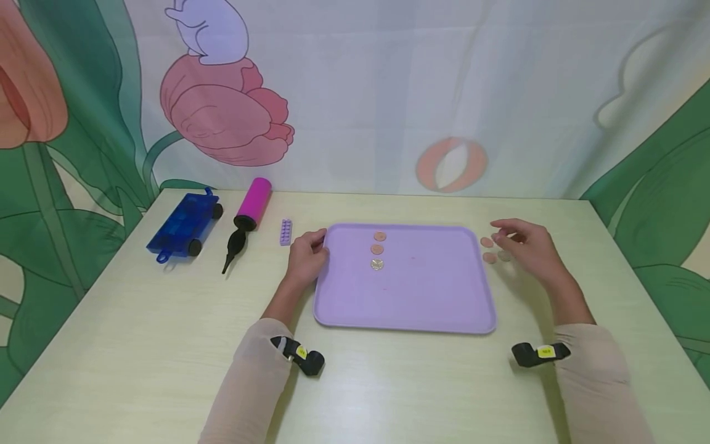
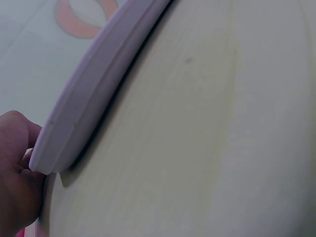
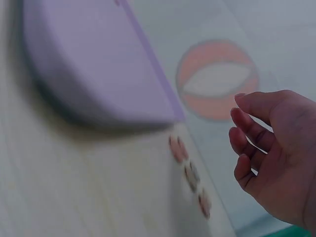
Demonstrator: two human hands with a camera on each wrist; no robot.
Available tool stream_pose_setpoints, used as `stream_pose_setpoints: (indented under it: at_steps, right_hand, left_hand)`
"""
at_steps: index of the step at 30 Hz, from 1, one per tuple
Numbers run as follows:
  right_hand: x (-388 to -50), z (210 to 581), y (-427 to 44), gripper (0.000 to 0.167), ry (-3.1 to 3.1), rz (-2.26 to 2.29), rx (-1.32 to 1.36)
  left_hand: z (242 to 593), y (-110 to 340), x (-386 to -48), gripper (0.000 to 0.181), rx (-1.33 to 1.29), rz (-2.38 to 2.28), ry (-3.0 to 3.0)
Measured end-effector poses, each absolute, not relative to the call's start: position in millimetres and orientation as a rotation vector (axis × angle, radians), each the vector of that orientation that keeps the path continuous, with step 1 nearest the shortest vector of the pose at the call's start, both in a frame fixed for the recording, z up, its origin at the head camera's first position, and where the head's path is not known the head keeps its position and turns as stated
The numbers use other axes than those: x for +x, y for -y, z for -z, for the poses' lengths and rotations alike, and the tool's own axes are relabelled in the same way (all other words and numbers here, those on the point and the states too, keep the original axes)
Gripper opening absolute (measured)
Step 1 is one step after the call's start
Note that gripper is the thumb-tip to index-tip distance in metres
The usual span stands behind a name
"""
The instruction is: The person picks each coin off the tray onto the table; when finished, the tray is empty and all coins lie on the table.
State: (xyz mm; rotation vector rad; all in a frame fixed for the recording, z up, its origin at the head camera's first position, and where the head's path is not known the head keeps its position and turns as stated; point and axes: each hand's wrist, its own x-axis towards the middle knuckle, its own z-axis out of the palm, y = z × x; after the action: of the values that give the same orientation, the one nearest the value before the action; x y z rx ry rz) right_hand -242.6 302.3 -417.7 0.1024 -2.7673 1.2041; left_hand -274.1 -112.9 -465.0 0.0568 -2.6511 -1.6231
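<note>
At the left edge of the lilac tray (image 1: 432, 283) my left hand (image 1: 306, 259) grips the rim near its far corner. In the left wrist view that hand (image 2: 17, 173) is partly cut off beside the tray's side wall (image 2: 94, 84). Two copper coins (image 1: 377, 249) and a gold-toned coin (image 1: 377, 264) lie in a column on the tray. Right of the tray, my right hand (image 1: 527, 246) hovers over several coins (image 1: 489, 258), one of them silvery (image 1: 503, 255). Its fingers are loosely bent with nothing visible between them in the right wrist view (image 3: 276, 153).
Left of the tray lie a small purple toy brick (image 1: 285, 232), a magenta hand pump (image 1: 255, 200) with a black nozzle, and a blue toy car chassis (image 1: 185, 225). Behind the pale table (image 1: 399, 394) hangs a printed curtain (image 1: 355, 92).
</note>
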Motion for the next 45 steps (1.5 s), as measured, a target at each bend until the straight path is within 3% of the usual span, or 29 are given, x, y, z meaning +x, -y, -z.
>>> stream_pose_setpoints:
  at_steps: [9, 22, 30, 45]
  right_hand:
    - [-249.8, 412.0, -244.5, 0.033, 2.681, -1.454, 0.291]
    - [-258.6, 441.6, -152.9, 0.028, 2.827, -1.427, 0.550]
    - [-258.2, 457.3, -135.2, 0.026, 2.833, -1.353, 0.602]
    - [-256.8, 454.5, -122.4, 0.022, 2.963, -1.057, 0.503]
  left_hand:
    - [462.6, 110.9, -273.1, 0.050, 0.066, 1.644, 2.650]
    - [462.5, 112.6, -272.7, 0.049, 0.070, 1.630, 2.649]
    - [465.0, 113.3, -274.2, 0.049, 0.069, 1.622, 2.654]
    - [463.9, 112.7, -273.5, 0.050, 0.054, 1.619, 2.656]
